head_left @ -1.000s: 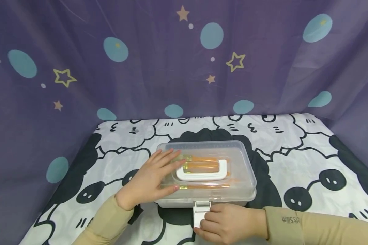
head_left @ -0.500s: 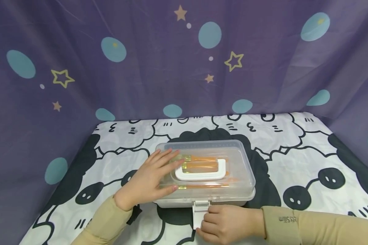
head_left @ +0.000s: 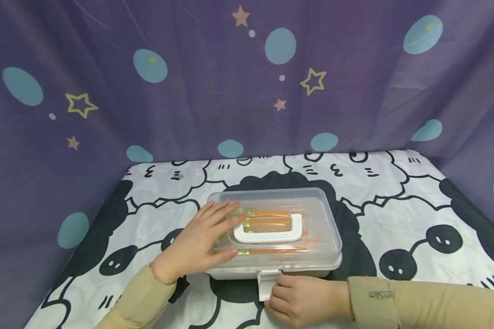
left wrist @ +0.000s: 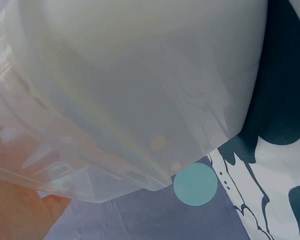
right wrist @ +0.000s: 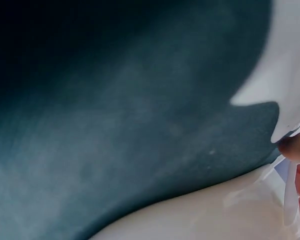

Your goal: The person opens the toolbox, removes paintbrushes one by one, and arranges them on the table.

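White latch (head_left: 265, 289) sits in curled right grip (head_left: 298, 299), left grip (head_left: 197, 246) spread on lid (head_left: 321, 244).

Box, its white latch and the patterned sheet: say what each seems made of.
Box: likely translucent plastic, smooth, faintly glossy; orange items show hazily through it. White latch: probably rigid plastic, opaque and evenly coloured. Patterned sheet: apparently printed fabric, mostly matte without strong glare, though no weave is discernible.

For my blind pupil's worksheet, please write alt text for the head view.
A person's right hand grips the white plastic latch on a translucent, rectangular plastic box, while the left hand rests on its lid. Slim orange sticks show inside; printed black-and-white fabric lies beneath.
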`<act>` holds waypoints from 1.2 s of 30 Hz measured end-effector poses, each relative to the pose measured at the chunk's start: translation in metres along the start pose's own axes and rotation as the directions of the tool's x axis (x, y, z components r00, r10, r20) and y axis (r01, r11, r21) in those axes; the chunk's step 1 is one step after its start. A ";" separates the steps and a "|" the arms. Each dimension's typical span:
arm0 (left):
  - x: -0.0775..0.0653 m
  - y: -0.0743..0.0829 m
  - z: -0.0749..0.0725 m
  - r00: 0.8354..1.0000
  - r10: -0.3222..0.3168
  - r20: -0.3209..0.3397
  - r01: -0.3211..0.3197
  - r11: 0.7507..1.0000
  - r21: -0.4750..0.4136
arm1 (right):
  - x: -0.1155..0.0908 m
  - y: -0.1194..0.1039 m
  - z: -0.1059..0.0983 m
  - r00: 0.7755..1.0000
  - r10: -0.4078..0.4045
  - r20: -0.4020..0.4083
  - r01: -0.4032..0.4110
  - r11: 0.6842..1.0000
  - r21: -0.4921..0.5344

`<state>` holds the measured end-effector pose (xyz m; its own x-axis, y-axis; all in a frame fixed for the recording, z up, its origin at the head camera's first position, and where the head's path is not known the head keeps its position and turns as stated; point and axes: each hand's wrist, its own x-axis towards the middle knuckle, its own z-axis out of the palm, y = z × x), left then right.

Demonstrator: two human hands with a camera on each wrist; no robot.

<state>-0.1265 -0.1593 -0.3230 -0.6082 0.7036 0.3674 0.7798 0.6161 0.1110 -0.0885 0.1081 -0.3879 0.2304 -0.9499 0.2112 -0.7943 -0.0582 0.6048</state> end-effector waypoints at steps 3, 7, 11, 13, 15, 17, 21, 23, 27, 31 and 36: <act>-0.001 0.000 0.000 1.000 0.001 -0.004 -0.001 1.000 0.007 | 0.000 0.001 0.002 1.000 -0.009 0.023 0.010 1.000 -0.013; -0.001 0.000 0.000 1.000 0.002 -0.008 -0.002 1.000 0.009 | 0.000 0.002 0.002 0.998 -0.020 0.064 0.021 1.000 -0.017; -0.001 0.000 0.000 1.000 -0.008 -0.003 0.008 1.000 0.007 | 0.000 0.001 0.001 0.997 -0.018 0.079 0.020 0.999 -0.025; -0.001 0.001 -0.001 1.000 -0.011 0.000 0.011 1.000 0.006 | 0.000 0.001 0.002 0.997 -0.017 0.073 0.020 0.999 -0.041; -0.001 0.001 -0.002 1.000 -0.013 0.003 0.013 1.000 0.004 | -0.001 0.001 0.002 0.998 -0.019 0.062 0.023 0.998 -0.063; -0.001 0.001 -0.002 1.000 -0.013 0.003 0.013 1.000 0.003 | -0.002 0.001 0.003 0.999 -0.018 0.050 0.022 0.997 -0.079; -0.001 0.000 -0.001 1.000 -0.009 0.002 0.009 1.000 0.007 | -0.003 0.000 0.006 0.999 -0.015 0.037 0.018 0.997 -0.076; 0.000 0.000 -0.001 1.000 -0.006 0.001 0.006 1.000 0.010 | -0.004 0.000 0.006 0.999 -0.017 0.036 0.019 0.997 -0.073; 0.000 0.000 -0.001 1.000 -0.004 -0.002 0.004 1.000 0.013 | -0.003 0.002 0.006 0.999 -0.042 0.028 0.044 0.995 -0.090; 0.001 0.001 -0.001 1.000 -0.004 -0.005 0.005 1.000 0.010 | -0.002 0.003 0.005 0.998 -0.053 0.030 0.055 0.994 -0.089; 0.001 0.000 -0.001 1.000 0.000 -0.006 0.000 1.000 0.010 | -0.003 0.003 0.002 0.999 -0.042 0.032 0.043 0.997 -0.061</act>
<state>-0.1266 -0.1589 -0.3218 -0.6076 0.7011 0.3733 0.7780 0.6200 0.1018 -0.0930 0.1104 -0.3878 0.2454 -0.9559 0.1614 -0.7477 -0.0806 0.6591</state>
